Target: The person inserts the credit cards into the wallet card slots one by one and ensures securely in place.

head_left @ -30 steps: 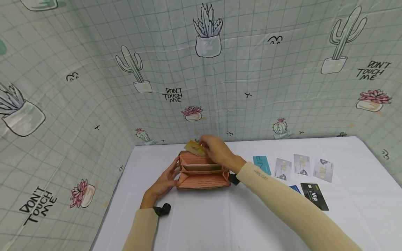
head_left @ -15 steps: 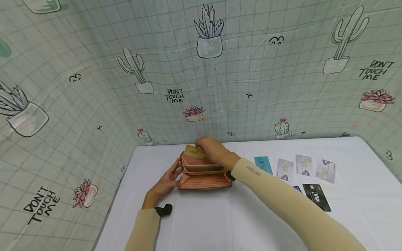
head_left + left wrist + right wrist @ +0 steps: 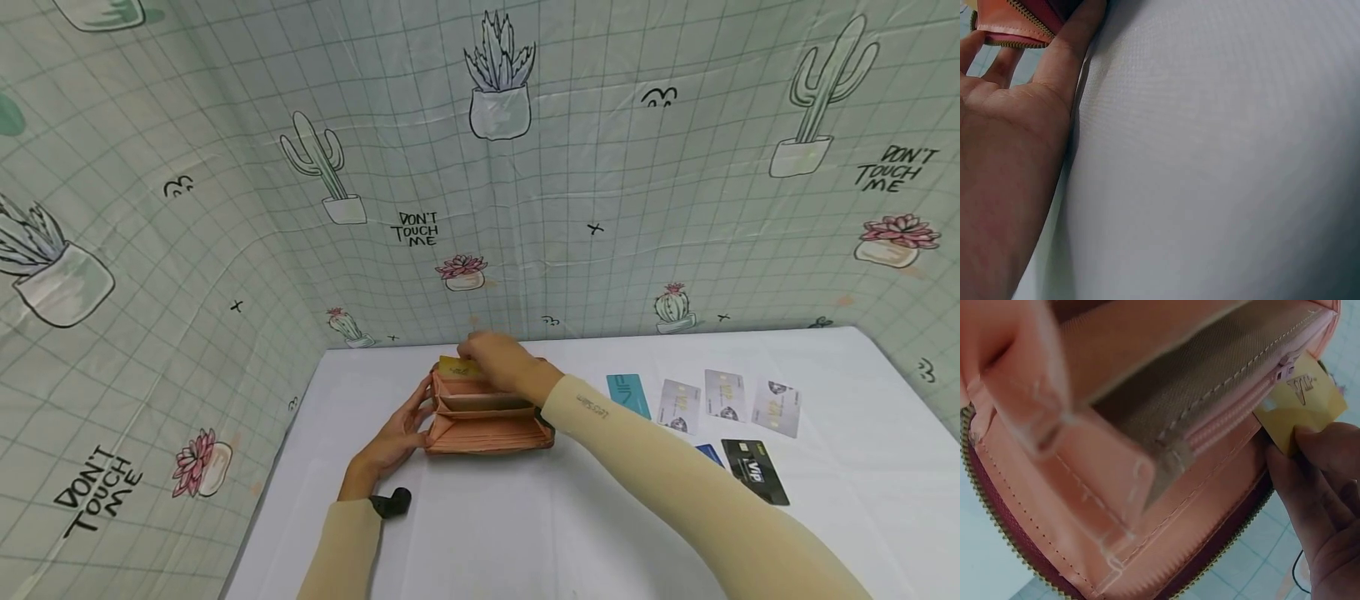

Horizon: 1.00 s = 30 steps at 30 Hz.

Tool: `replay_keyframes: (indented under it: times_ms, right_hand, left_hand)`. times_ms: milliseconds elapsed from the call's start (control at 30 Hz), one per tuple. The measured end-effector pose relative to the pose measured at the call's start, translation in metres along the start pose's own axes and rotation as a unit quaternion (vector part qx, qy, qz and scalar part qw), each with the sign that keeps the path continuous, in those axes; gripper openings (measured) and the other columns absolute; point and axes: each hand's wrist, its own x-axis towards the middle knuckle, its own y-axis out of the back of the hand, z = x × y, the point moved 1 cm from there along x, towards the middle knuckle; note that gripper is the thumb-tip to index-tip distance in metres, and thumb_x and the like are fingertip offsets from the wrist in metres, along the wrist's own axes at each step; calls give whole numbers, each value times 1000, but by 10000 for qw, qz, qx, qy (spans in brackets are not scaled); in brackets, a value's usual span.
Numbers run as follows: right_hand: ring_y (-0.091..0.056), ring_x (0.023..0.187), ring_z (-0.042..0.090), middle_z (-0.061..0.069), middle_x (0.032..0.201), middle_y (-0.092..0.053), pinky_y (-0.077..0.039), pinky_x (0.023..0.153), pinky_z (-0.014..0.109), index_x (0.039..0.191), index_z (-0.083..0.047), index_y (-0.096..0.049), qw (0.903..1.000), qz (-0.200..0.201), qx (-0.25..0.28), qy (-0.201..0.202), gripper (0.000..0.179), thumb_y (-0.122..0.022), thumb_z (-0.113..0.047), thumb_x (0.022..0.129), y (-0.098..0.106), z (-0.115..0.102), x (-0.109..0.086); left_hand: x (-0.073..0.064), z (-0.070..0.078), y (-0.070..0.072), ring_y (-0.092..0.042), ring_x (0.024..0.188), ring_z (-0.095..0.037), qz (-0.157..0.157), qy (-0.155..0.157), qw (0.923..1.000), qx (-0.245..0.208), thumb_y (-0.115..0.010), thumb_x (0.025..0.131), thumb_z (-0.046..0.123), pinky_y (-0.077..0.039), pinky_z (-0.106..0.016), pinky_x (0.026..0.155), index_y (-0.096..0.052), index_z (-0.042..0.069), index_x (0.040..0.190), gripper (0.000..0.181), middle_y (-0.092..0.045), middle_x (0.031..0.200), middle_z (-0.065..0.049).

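- Here's our right hand (image 3: 504, 360), pinching the yellow card (image 3: 1310, 403) by its edge at the wallet's (image 3: 487, 435) far section.
- Our left hand (image 3: 390, 437) spreads its fingers along the wallet's left end, steadying it on the counter (image 3: 480, 533).
- The yellow card looks light, stiff, slippery; we'd grip its outer edge.
- The wallet seems soft, so we'd brace its end.
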Motion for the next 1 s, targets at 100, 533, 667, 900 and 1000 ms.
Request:
replay_keyframes:
  times_ms: [100,533,667,900,1000]
  right_hand:
    - [-55,78,11,3,88,-63,-47,69,26,92,-9,-70,10000,-62,-26,70,12,-64,-1,85,-2,2,2]
    - [-58,88,13,1,96,-64,-47,78,26,103,-9,-71,9989,-404,-58,227,19,-63,-3,87,-6,7,3]
    - [-56,86,10,-1,95,-62,-47,77,24,106,-11,-71,9984,-522,-118,187,19,-59,-7,91,-9,8,2]
    - [-51,75,10,-4,87,-60,-44,69,23,90,-13,-72,9956,-743,-407,396,14,-60,-6,89,-14,7,2]
    - [-50,74,11,-5,86,-58,-44,68,24,91,-16,-72,9931,-901,-646,380,16,-60,-6,89,-16,7,0]
  left_hand:
    - [0,2,-1,-5,138,-28,-14,16,10000,17,-55,79,-15,-38,-28,92,2,21,151,98,-5,150,-13]
    - [1,-1,0,-6,138,-29,16,-9,10000,-21,-55,80,-15,-40,-28,89,0,22,151,97,-5,151,-11]
    - [1,-1,0,-5,139,-27,-17,33,10000,9,-54,78,-17,-43,-28,80,1,23,150,99,-5,151,-11]
    - [0,0,-1,-9,138,-25,118,164,9997,146,-55,79,-14,-41,-28,81,-1,24,151,98,-2,154,-3]
    - [0,1,-1,-8,139,-26,118,165,9997,142,-56,79,-13,-41,-29,87,0,23,151,98,-3,153,-5]
